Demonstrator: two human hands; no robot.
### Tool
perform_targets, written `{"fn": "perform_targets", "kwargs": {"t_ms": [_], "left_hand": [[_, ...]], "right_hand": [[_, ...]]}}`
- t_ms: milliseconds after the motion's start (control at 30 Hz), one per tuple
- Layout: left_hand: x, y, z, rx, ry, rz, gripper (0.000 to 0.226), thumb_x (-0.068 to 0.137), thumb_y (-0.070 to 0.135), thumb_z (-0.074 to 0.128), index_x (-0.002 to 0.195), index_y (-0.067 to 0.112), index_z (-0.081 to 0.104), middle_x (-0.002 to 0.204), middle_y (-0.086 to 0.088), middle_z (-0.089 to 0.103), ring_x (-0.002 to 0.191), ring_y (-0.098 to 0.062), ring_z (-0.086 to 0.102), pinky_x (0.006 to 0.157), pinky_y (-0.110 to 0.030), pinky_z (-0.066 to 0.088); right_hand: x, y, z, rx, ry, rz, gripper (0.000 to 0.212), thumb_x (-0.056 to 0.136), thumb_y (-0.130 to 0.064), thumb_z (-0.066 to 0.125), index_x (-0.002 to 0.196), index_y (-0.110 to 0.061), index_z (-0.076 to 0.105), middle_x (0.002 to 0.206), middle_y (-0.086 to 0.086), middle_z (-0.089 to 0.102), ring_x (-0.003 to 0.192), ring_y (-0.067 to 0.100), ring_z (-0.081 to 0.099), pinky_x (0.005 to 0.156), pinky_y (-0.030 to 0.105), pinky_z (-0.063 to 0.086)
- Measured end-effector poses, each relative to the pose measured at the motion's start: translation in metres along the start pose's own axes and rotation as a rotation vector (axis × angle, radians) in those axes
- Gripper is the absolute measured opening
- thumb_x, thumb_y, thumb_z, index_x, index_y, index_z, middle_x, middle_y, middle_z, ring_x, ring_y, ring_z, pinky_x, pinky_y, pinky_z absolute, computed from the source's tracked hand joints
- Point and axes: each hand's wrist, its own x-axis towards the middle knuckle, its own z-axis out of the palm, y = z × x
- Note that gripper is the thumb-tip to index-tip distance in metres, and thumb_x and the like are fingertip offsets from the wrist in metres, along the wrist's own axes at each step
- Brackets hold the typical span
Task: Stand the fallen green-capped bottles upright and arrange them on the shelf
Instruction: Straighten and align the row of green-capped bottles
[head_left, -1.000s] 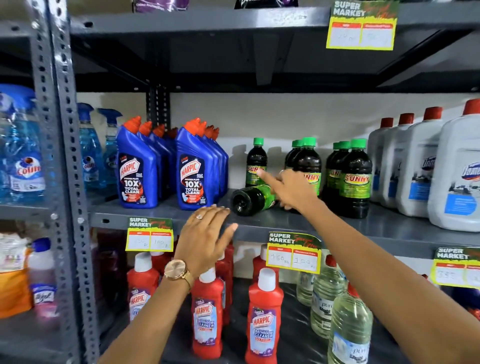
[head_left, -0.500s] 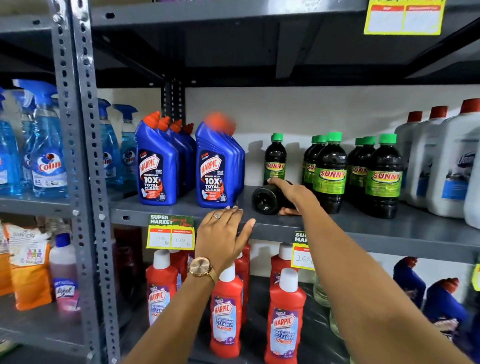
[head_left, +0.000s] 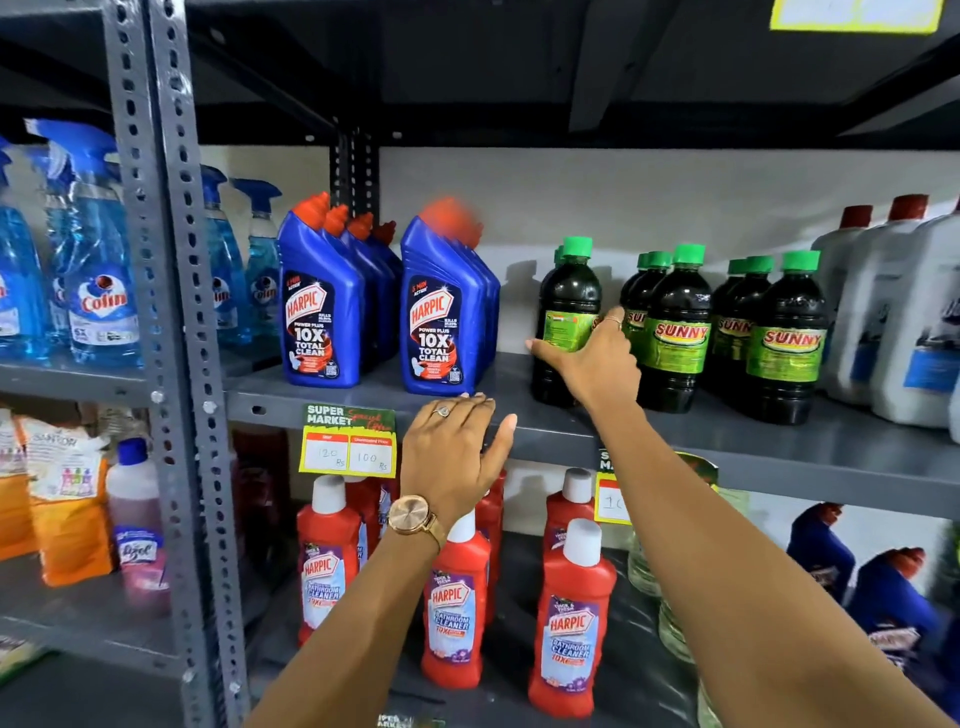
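Note:
A dark green-capped bottle (head_left: 567, 306) stands upright on the grey middle shelf (head_left: 519, 426), its green label turned sideways. My right hand (head_left: 592, 364) wraps around its lower half, thumb on the left side and fingers on the right. Another green cap peeks out just behind it. To the right stand two rows of upright green-capped Sunny bottles (head_left: 675, 327), the nearest almost touching my fingers. My left hand (head_left: 457, 457) rests flat on the front lip of the shelf, fingers apart, holding nothing.
Blue Harpic bottles (head_left: 441, 312) stand left of the held bottle with a gap between. White jugs (head_left: 893, 312) fill the shelf's right end. Red Harpic bottles (head_left: 571, 618) stand on the shelf below. A grey upright post (head_left: 171, 312) divides off blue spray bottles (head_left: 98, 280).
The bottle that lay on its side has been lifted upright by my right hand. My left hand stayed on the shelf edge. The camera moved closer and shifted left.

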Motion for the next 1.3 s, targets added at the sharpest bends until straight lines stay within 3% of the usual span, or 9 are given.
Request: {"fn": "perform_targets", "kwargs": {"t_ms": [67, 100, 267, 467, 567, 633, 800, 967, 1300], "left_hand": [[0.0, 0.002, -0.001, 0.0, 0.001, -0.012, 0.045, 0.092, 0.042, 0.043, 0.099, 0.01, 0.073, 0.101, -0.006, 0.074, 0.094, -0.02, 0.068, 0.089, -0.031, 0.043], [0.0, 0.002, 0.0, -0.003, 0.003, -0.016, 0.045, 0.092, 0.042, 0.043, 0.099, 0.01, 0.073, 0.101, -0.006, 0.074, 0.094, -0.02, 0.067, 0.09, -0.031, 0.043], [-0.001, 0.0, 0.0, -0.016, -0.009, -0.022, 0.045, 0.092, 0.043, 0.043, 0.101, 0.01, 0.073, 0.103, -0.005, 0.073, 0.096, -0.02, 0.067, 0.09, -0.032, 0.044], [-0.001, 0.003, -0.002, -0.049, -0.019, -0.055, 0.045, 0.091, 0.043, 0.043, 0.101, 0.011, 0.073, 0.103, -0.005, 0.074, 0.097, -0.02, 0.067, 0.091, -0.033, 0.045], [-0.001, 0.002, -0.003, -0.05, -0.032, -0.047, 0.045, 0.091, 0.043, 0.044, 0.101, 0.01, 0.073, 0.103, -0.005, 0.074, 0.096, -0.02, 0.067, 0.09, -0.032, 0.044], [-0.001, 0.003, -0.003, -0.053, -0.034, -0.047, 0.045, 0.091, 0.042, 0.043, 0.101, 0.01, 0.073, 0.102, -0.005, 0.074, 0.095, -0.02, 0.067, 0.09, -0.033, 0.045], [0.0, 0.003, -0.004, -0.069, -0.042, -0.061, 0.045, 0.091, 0.043, 0.042, 0.1, 0.011, 0.073, 0.101, -0.004, 0.074, 0.094, -0.02, 0.067, 0.089, -0.033, 0.045], [0.0, 0.003, -0.005, -0.053, -0.05, -0.036, 0.045, 0.091, 0.043, 0.043, 0.099, 0.01, 0.073, 0.1, -0.004, 0.074, 0.093, -0.019, 0.068, 0.089, -0.032, 0.045], [0.001, 0.006, -0.006, -0.079, -0.093, -0.094, 0.05, 0.09, 0.045, 0.039, 0.101, 0.01, 0.072, 0.102, -0.005, 0.073, 0.097, -0.021, 0.066, 0.092, -0.034, 0.045]], "right_hand": [[0.002, 0.002, 0.001, 0.0, -0.052, 0.024, 0.125, 0.06, -0.059, 0.08, 0.149, 0.002, 0.016, 0.145, 0.021, 0.044, 0.131, 0.039, 0.047, 0.102, 0.049, 0.044], [0.003, 0.003, 0.001, 0.027, -0.07, 0.027, 0.122, 0.06, -0.055, 0.082, 0.147, 0.002, 0.019, 0.144, 0.021, 0.044, 0.131, 0.039, 0.046, 0.103, 0.049, 0.044], [0.004, 0.008, -0.001, 0.23, -0.157, 0.073, 0.076, 0.068, -0.035, 0.08, 0.126, -0.004, 0.043, 0.121, 0.016, 0.061, 0.11, 0.034, 0.061, 0.089, 0.039, 0.051], [0.001, 0.004, 0.004, 0.113, -0.133, 0.045, 0.107, 0.059, -0.057, 0.081, 0.136, 0.0, 0.032, 0.133, 0.02, 0.05, 0.123, 0.037, 0.051, 0.101, 0.05, 0.045], [0.007, 0.009, 0.003, 0.281, -0.195, 0.1, 0.081, 0.073, -0.034, 0.077, 0.134, -0.003, 0.034, 0.128, 0.018, 0.056, 0.118, 0.034, 0.056, 0.097, 0.039, 0.046], [0.006, 0.011, 0.003, 0.268, -0.219, 0.098, 0.073, 0.075, -0.029, 0.077, 0.13, -0.003, 0.037, 0.123, 0.017, 0.06, 0.113, 0.033, 0.059, 0.093, 0.039, 0.049], [0.001, 0.006, 0.007, 0.128, -0.205, 0.028, 0.102, 0.062, -0.052, 0.083, 0.135, -0.003, 0.032, 0.131, 0.019, 0.052, 0.12, 0.036, 0.054, 0.101, 0.047, 0.047], [0.005, 0.011, 0.007, 0.167, -0.245, 0.041, 0.081, 0.071, -0.027, 0.082, 0.13, -0.001, 0.035, 0.125, 0.019, 0.058, 0.116, 0.035, 0.057, 0.093, 0.036, 0.047], [0.006, 0.01, 0.006, 0.18, -0.277, 0.072, 0.083, 0.071, -0.025, 0.084, 0.132, -0.001, 0.033, 0.13, 0.019, 0.056, 0.119, 0.036, 0.055, 0.101, 0.043, 0.047]]}}
